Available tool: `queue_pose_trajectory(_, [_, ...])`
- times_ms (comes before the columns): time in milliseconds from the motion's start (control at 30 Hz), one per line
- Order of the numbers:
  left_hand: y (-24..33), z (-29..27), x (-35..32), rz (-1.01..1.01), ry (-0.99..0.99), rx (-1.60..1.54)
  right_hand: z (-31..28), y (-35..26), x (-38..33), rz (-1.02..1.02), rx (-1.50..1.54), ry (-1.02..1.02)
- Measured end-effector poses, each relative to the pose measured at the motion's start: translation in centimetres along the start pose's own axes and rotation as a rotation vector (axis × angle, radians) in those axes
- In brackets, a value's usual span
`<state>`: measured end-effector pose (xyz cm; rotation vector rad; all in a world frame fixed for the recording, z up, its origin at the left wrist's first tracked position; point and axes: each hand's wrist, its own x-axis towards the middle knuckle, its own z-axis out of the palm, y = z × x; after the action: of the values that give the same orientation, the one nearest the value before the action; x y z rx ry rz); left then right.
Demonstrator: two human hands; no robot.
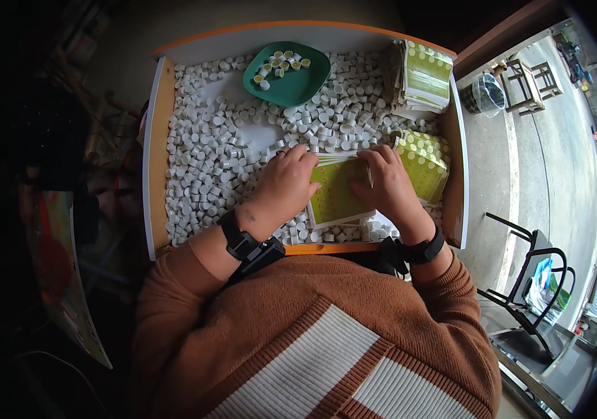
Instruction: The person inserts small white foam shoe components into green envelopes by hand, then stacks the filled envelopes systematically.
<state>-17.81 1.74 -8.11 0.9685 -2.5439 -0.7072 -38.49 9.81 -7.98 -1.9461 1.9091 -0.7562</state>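
Observation:
My left hand (286, 183) and my right hand (386, 183) both grip a stack of flat green printed sheets (337, 192) in the middle of a shallow tray (156, 167) with orange-edged walls. Their fingers curl over the stack's far edge. The stack lies on a bed of several small white caps (207, 153) that covers the tray floor. Black bands sit on both wrists.
A green dish (298, 84) holding a few yellow-lined caps stands at the tray's far middle. Two piles of green dotted sheets lie at the far right (424, 77) and beside my right hand (427, 164). Black metal chairs (532, 279) stand on the floor to the right.

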Motion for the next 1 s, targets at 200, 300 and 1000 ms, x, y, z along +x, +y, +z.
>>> queue_pose_trajectory(200, [-0.1,0.0,0.1,-0.048,-0.024,-0.034,-0.5,0.1,0.6,0.019,0.0,-0.059])
queue_pose_trajectory(300, [-0.3,-0.3,-0.1,-0.054,0.009,-0.028,0.2,0.1,0.7,-0.012,0.009,-0.014])
queue_pose_trajectory(1000, [-0.1,-2.9,-0.1,0.177,0.223,0.023,-0.1,-0.4,0.1,0.453,0.939,-0.077])
